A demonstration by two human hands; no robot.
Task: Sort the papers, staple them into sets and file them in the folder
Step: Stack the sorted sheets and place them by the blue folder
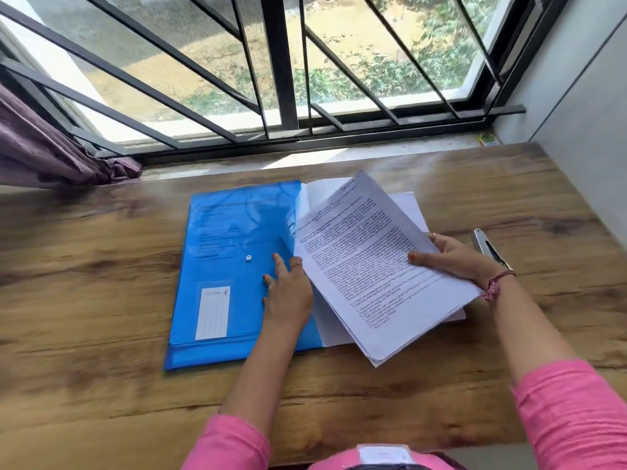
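Two pink sleeves (573,415) come in from the near edge of the wooden table (101,300), with bare wood between them. The left hand (288,293) lies with straight, spread fingers pressing on the right part of the blue folder (237,266), close to its white snap button (248,257). The folder lies flat in the middle of the table; its white label (213,312) sits toward the near end, and its right edge meets the papers. The right hand (454,257) grips a printed set of papers (366,266) by the right edge, thumb on top and fingers curled beneath, and the set is tilted with its far corner raised. More white sheets (407,205) lie flat under it, their edges showing beyond and to the right. A metal stapler (490,249) lies just behind the right wrist, apart from the papers. Open wood stretches to the left of the folder and to the right of the stapler up to the grey wall (576,113). Beyond the far table edge runs a stone sill (373,147), then a barred window (278,62), and a purple curtain (51,147) hangs at the far left.
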